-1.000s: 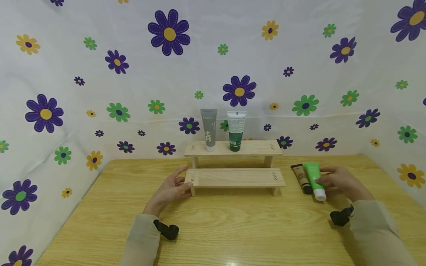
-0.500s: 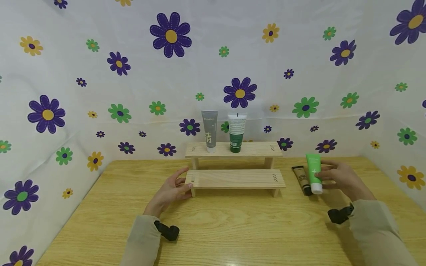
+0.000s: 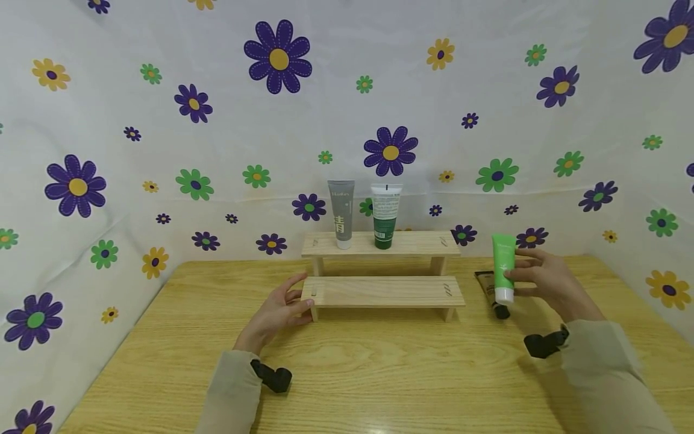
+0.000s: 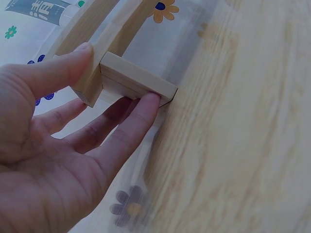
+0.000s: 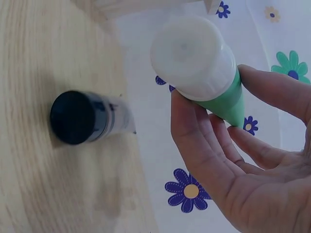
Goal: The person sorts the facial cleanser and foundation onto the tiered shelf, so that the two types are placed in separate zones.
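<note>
My right hand [image 3: 547,277] holds a green tube with a white cap [image 3: 504,268] above the table, cap end down. In the right wrist view, thumb and fingers pinch the tube on either side of its body, behind the cap [image 5: 189,53]. Below it a tan tube with a black cap [image 3: 500,310] lies on the table, partly hidden by the green one. My left hand [image 3: 279,307] grips the left end of the two-step wooden stand [image 3: 379,290]. In the left wrist view its thumb rests on the lower board and its fingers touch the leg [image 4: 136,77].
On the stand's upper step, a grey tube [image 3: 341,211] and a white and dark-green tube [image 3: 385,217] stand upright on their caps. A flower-print cloth [image 3: 217,120] hangs behind and at both sides of the wooden table [image 3: 352,374].
My right hand has lifted the green tube off the table, beside the tan tube, and moved it up and a little left. The left hand stays at the stand's end.
</note>
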Motion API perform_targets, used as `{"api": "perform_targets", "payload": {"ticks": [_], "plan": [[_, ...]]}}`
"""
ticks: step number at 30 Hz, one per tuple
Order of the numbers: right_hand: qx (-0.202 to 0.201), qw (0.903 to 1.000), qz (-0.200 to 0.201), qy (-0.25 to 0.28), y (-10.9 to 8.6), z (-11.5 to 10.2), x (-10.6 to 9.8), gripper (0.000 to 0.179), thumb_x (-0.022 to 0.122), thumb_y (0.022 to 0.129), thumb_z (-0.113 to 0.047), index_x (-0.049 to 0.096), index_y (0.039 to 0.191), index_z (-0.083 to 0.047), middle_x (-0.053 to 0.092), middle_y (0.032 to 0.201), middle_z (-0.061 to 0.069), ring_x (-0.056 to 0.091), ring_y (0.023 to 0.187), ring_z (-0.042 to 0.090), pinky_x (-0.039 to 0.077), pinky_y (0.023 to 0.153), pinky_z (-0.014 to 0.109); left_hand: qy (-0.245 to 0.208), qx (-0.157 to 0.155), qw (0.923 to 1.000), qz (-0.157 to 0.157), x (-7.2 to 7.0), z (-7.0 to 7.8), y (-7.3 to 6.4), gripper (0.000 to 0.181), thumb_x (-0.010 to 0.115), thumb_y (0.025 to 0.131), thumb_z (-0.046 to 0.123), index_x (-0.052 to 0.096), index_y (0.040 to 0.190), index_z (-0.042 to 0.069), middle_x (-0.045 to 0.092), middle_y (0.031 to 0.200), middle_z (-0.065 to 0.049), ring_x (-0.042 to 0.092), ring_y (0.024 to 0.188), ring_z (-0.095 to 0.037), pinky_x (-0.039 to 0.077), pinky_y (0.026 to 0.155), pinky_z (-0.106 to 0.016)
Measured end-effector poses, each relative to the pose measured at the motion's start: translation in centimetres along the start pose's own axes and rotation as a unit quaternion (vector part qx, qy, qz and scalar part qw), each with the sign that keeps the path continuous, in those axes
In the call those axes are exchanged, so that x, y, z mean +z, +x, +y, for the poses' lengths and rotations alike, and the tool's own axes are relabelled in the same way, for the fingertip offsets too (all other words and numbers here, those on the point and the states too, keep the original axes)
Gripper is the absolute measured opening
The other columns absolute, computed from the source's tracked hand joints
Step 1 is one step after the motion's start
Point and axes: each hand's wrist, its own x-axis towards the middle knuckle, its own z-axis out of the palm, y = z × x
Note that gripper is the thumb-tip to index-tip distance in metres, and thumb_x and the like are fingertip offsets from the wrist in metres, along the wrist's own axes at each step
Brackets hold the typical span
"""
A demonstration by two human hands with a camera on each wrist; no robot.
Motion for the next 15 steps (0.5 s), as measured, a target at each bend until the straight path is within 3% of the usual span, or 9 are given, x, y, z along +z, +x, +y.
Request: {"api": "perform_targets", "payload": {"ticks": [15], "plan": [[-0.017,0.9991,0.018,0.034,0.5,-2.0,1.3,0.081,0.06,0.103,-0.01,0.004,0.159,0.007,0.019,0.155,0.037,0.04,0.131,0.047,0.058,0.089,0.039,-0.004,0.0,1.0,-0.005,-0.2,-0.1,0.2,0.07,0.057,0.102,-0.001,0.021,0.162,0.006,0.042,0.146,-0.034,0.054,0.124,-0.046,0.052,0.097,-0.052]]}}
